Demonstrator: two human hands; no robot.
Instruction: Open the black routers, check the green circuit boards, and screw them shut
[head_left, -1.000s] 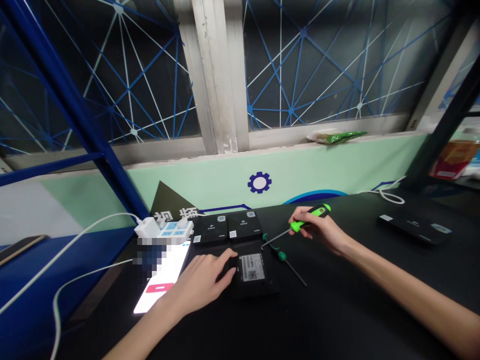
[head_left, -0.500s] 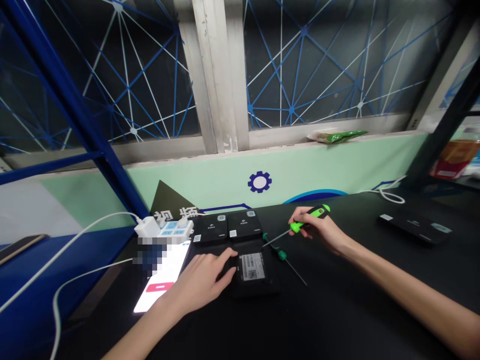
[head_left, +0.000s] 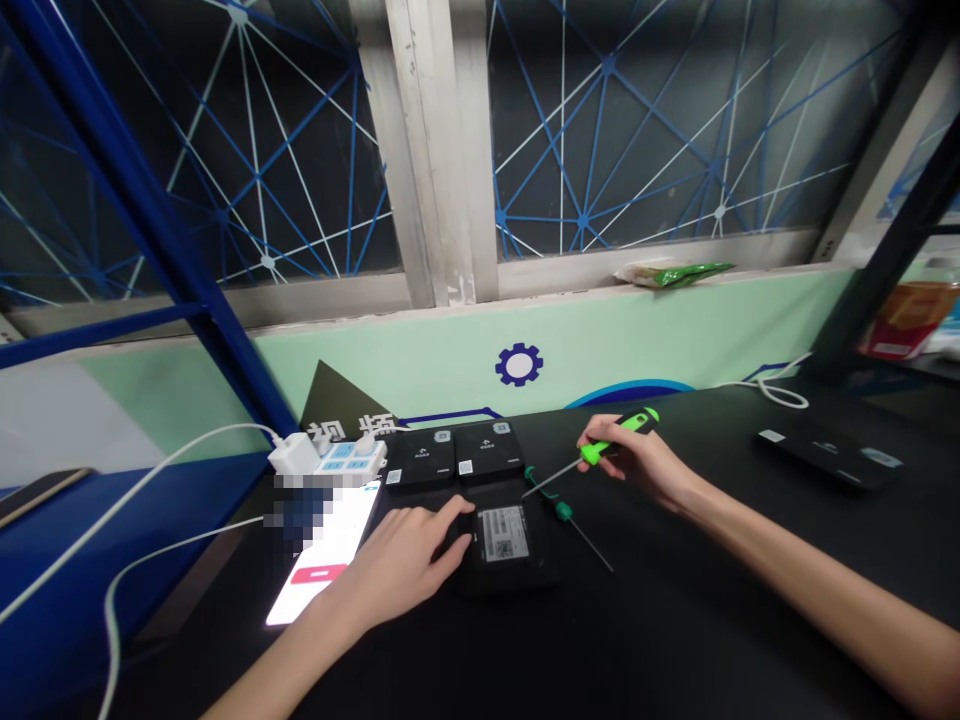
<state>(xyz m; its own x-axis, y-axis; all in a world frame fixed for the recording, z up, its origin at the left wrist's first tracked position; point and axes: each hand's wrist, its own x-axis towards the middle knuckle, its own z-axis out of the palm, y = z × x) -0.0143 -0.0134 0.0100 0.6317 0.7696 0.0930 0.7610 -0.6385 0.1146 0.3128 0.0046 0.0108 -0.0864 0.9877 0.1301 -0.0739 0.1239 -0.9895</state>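
Four black boxes counted: labelled box [head_left: 511,573] set on worktop [head_left: 675,620] at centre, rear pair [head_left: 489,456] behind, fourth box [head_left: 829,459] well apart at right. Two screwdrivers: green-and-black screwdriver [head_left: 619,435] clamped in right grip [head_left: 626,455], tip at labelled box's far-right corner, contact uncertain; green screwdriver [head_left: 563,511] laid just beside. Left grip [head_left: 405,555] parted, thumb and forefinger rested at box's left edge. Phone [head_left: 330,555] partly pixelated. Label [head_left: 506,533] print illegible; "视频" readable on wall [head_left: 442,365].

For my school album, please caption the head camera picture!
Right hand angles a green-and-black screwdriver down toward a labelled black box, left hand at its left edge.
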